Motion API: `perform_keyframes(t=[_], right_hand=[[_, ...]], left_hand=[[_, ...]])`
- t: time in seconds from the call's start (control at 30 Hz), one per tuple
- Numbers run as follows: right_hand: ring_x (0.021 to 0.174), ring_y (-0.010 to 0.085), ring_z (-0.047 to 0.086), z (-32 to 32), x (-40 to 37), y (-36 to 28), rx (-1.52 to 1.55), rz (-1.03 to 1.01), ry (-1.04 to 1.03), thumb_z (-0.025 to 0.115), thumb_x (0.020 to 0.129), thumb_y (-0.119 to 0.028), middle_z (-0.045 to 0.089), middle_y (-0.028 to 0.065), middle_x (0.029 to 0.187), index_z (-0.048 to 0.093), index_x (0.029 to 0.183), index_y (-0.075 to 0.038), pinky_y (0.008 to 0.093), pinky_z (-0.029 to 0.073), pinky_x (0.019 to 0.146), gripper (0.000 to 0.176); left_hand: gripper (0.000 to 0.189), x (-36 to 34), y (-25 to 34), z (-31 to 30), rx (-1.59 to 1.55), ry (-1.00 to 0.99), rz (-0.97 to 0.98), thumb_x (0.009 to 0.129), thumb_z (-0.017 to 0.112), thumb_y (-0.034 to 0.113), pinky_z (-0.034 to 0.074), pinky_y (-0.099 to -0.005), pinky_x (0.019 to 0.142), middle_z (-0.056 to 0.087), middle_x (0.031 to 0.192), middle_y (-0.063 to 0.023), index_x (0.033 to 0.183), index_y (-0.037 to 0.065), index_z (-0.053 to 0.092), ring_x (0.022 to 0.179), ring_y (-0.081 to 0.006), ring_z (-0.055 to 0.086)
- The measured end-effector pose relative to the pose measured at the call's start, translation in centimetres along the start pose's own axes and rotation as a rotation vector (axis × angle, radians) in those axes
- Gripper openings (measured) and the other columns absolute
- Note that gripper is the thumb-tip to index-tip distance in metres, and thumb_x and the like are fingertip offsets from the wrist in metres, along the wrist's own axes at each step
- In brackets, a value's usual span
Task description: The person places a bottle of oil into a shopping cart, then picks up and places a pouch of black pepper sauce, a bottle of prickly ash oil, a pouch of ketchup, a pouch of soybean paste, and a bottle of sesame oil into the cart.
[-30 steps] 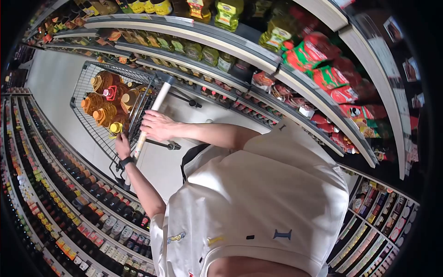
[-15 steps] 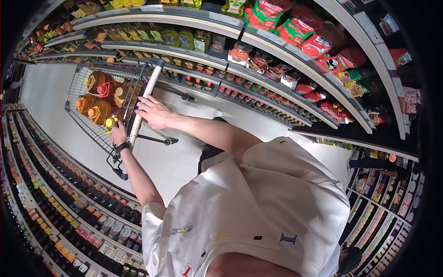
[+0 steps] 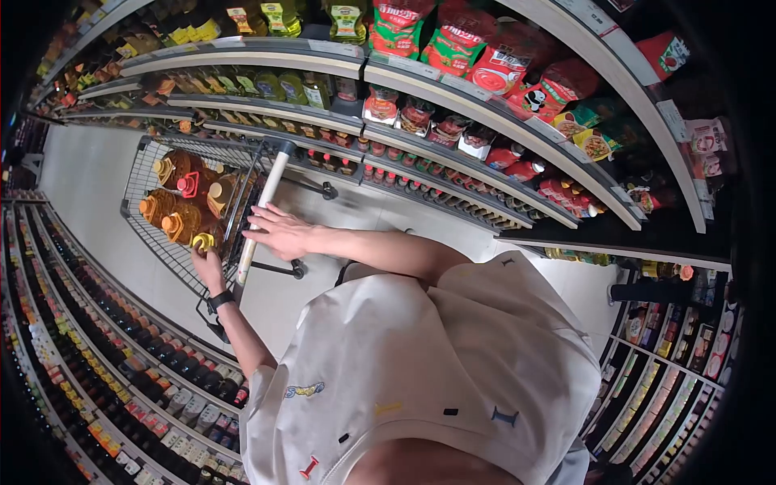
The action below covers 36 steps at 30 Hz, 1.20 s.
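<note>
My left hand (image 3: 208, 265), with a dark band on its wrist, reaches over the near left corner of a wire shopping cart (image 3: 155, 263). Its fingers are closed at the yellow cap and handle of an oil bottle (image 3: 204, 241); their exact grip is partly hidden. My right hand (image 3: 281, 231) lies across the cart's white handlebar (image 3: 273, 179), fingers stretched over it. Inside the basket several large bottles of amber oil stand close together, among them one with a red cap (image 3: 188, 184) and one with an orange cap (image 3: 172, 224).
Shelves with oil bottles (image 3: 293, 86) and red-green pouches (image 3: 453, 36) curve along the far side and right. Another shelf with dark bottles (image 3: 174, 352) runs along the left. Pale floor (image 3: 85, 170) lies between them. A person's dark-clothed leg (image 3: 663, 293) shows at the right.
The cart and both hands sit slightly lower in view, and the shelves have shifted left. My left hand stays at the yellow-capped bottle, my right hand on the handlebar.
</note>
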State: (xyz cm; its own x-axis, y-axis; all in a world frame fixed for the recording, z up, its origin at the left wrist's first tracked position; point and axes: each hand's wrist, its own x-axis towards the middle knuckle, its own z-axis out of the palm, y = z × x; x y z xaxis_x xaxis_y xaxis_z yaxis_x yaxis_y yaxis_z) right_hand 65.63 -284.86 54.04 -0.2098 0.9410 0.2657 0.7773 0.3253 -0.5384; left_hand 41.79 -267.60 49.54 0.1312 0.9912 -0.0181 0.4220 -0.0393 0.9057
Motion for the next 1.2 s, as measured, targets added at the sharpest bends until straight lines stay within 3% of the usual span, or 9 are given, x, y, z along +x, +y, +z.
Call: perform_keyframes(t=[0.13, 0.27, 0.33, 0.4, 0.53, 0.63, 0.97, 1.07, 1.2], right_hand=[[0.137, 0.0431, 0.035, -7.5, -5.7, -0.5, 0.359, 0.164, 0.053, 0.066, 0.083, -0.019, 0.037, 0.0211, 0.146, 0.039, 0.147, -0.008, 0.0466, 0.033, 0.115, 0.07], [0.124, 0.0378, 0.05, -21.1, -10.4, 1.4, 0.086, 0.228, 0.622, 0.067, 0.086, -0.016, 0.041, 0.0215, 0.139, 0.045, 0.139, -0.003, 0.0431, 0.05, 0.099, 0.059], [0.093, 0.0244, 0.067, -28.0, -12.4, 3.3, 0.027, 0.249, 0.958, 0.069, 0.085, -0.007, 0.044, 0.0191, 0.135, 0.049, 0.134, -0.001, 0.0306, 0.059, 0.068, 0.053], [0.085, 0.0208, 0.069, -33.8, -13.9, 4.6, -0.217, 0.359, 1.117, 0.07, 0.085, -0.009, 0.046, 0.0192, 0.131, 0.05, 0.132, 0.001, 0.0314, 0.059, 0.069, 0.052], [0.085, 0.0246, 0.068, -38.7, -14.9, 6.6, -0.277, 0.515, 1.107, 0.071, 0.085, -0.017, 0.057, 0.0198, 0.115, 0.055, 0.123, 0.005, 0.0379, 0.056, 0.067, 0.046], [0.077, 0.0373, 0.064, -39.3, -15.1, 9.2, -0.572, 0.549, 1.056, 0.073, 0.083, -0.026, 0.064, 0.0159, 0.073, 0.063, 0.101, 0.002, 0.0483, 0.051, 0.072, 0.035], [0.073, 0.0347, 0.065, -40.8, -15.5, 6.0, -0.566, 0.688, 0.836, 0.077, 0.078, -0.044, 0.065, 0.0142, 0.074, 0.077, 0.092, -0.009, 0.0466, 0.051, 0.069, 0.038], [0.074, 0.0297, 0.064, -39.3, -16.6, 5.9, -0.584, 0.371, 0.859, 0.077, 0.077, -0.017, 0.062, 0.0091, 0.081, 0.075, 0.089, -0.008, 0.0382, 0.049, 0.062, 0.015], [0.071, 0.0234, 0.055, -39.0, -18.0, 2.5, -0.731, -0.018, 0.958, 0.075, 0.064, 0.002, 0.056, 0.0054, 0.078, 0.072, 0.09, -0.007, 0.0356, 0.045, 0.058, 0.027]], left_hand=[[0.04, -3.9, 7.0, 3.3, 0.354, 0.052, 0.249, 0.09, 0.062, 0.01, 0.046, -0.0349, 0.095, 0.061, 0.118, -0.0179, 0.128, -0.001, 0.053, 0.11, -0.0241, 0.059], [0.045, -5.6, 11.1, 8.9, -0.223, -0.073, 0.287, 0.09, 0.064, 0.006, 0.045, -0.0334, 0.097, 0.053, 0.126, -0.014, 0.133, 0.003, 0.05, 0.111, -0.0205, 0.055], [0.046, -8.2, 17.0, 11.0, -0.184, -0.125, 0.278, 0.091, 0.063, 0.004, 0.044, -0.0323, 0.098, 0.053, 0.129, -0.0157, 0.134, 0.003, 0.048, 0.112, -0.02, 0.054], [0.044, -8.8, 19.9, 13.5, -0.207, -0.232, 0.321, 0.092, 0.062, 0.005, 0.048, -0.0304, 0.092, 0.053, 0.131, -0.0143, 0.134, 0.005, 0.048, 0.106, -0.019, 0.058], [0.039, -10.4, 25.9, 18.4, -0.318, -0.494, 0.437, 0.092, 0.06, 0.004, 0.05, -0.0285, 0.087, 0.062, 0.116, -0.0114, 0.13, 0.004, 0.051, 0.098, -0.0143, 0.062], [0.037, -11.4, 29.8, 21.3, -0.277, -0.622, 0.549, 0.091, 0.061, 0.005, 0.053, -0.0274, 0.078, 0.067, 0.105, -0.0106, 0.127, 0.003, 0.054, 0.088, -0.0142, 0.065], [0.048, -12.4, 37.3, 31.0, -0.332, -0.811, 0.673, 0.086, 0.069, 0.004, 0.054, -0.0279, 0.079, 0.063, 0.11, -0.0085, 0.131, 0.004, 0.049, 0.094, -0.0132, 0.063], [0.067, -12.9, 38.0, 32.7, -0.333, -0.736, 0.807, 0.08, 0.081, 0.013, 0.052, -0.0327, 0.092, 0.061, 0.12, -0.0107, 0.136, 0.007, 0.045, 0.108, -0.0176, 0.061], [0.096, -14.1, 37.6, 32.5, -0.533, -0.817, 0.802, 0.068, 0.09, 0.015, 0.038, -0.039, 0.112, 0.047, 0.141, -0.0151, 0.144, 0.002, 0.033, 0.13, -0.0241, 0.048]])
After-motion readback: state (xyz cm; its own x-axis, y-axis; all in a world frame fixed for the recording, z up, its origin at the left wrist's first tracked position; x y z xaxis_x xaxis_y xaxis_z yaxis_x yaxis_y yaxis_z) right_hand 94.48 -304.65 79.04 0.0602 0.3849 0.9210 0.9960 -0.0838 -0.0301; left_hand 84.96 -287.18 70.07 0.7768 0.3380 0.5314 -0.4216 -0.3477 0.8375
